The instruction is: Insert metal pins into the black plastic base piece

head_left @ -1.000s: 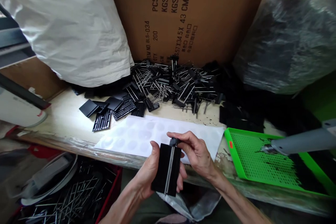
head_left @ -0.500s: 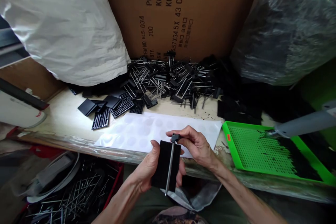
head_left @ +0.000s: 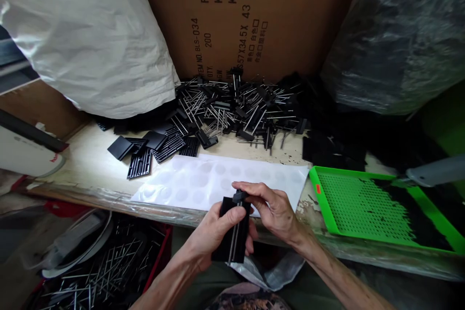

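Left hand (head_left: 207,238) is clutching black plate (head_left: 242,247), thumb lying across its face; right hand (head_left: 271,208) is pinching small black end piece (head_left: 239,197) at plate's top edge, metal rods (head_left: 234,242) running down the plate. Both hands are hovering just over white sheet of round dots (head_left: 203,181) at edge of surface (head_left: 85,164).

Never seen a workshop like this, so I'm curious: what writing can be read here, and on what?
"ITEM NO BLS-034" on the cardboard carton
"QTY. 200"
"PCS", "KGS", "KGS"
"57X34.5X 43 CM"
Smaller characters beside these: too small to read.
Red lettering on the white curved object: too blurred.
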The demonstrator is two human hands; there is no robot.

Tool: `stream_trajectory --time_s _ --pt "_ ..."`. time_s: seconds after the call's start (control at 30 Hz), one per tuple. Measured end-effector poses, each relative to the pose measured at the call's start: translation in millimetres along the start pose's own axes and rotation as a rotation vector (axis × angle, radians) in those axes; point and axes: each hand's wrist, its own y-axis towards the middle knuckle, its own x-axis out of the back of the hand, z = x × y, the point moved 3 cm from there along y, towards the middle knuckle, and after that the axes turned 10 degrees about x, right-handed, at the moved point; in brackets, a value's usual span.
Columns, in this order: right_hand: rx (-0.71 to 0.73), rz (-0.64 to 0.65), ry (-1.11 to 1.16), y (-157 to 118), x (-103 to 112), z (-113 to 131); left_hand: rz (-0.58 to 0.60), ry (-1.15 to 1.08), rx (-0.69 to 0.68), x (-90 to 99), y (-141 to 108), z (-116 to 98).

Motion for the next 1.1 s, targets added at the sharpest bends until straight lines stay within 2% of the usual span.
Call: stream_trajectory --time_s 0.23,0.4,0.67,0.77,0.9,1.0,1.1 --pt "0.084 0.19 -0.157 18.6 11.5 11.4 -0.035 0.046 0.001 -3.2 -5.4 -1.2" --pt "0.21 0.197 -0.363 25.6 15.0 22.5 -0.125 0.109 -0.066 -5.6 -3.1 3.2" --pt "0.194 0.315 -0.463 22.8 10.5 26.3 -0.114 -0.002 -0.03 -13.0 4.1 18.4" --pt "0.182 0.321 -0.436 23.4 9.8 27.0 -0.085 -0.028 -0.016 -15.8 3.5 20.2" --pt "0.141 0.26 -0.304 25.2 12.5 25.9 -0.037 -0.05 0.017 -17.9 -0.7 17.3" --pt "0.053 0.245 -0.163 23.4 14.5 20.6 -0.009 -0.054 0.047 -18.6 -3.9 13.9" --pt "-0.095 0.239 -0.018 19.0 13.4 11.9 -0.025 -0.048 0.064 -17.8 -3.8 13.2"
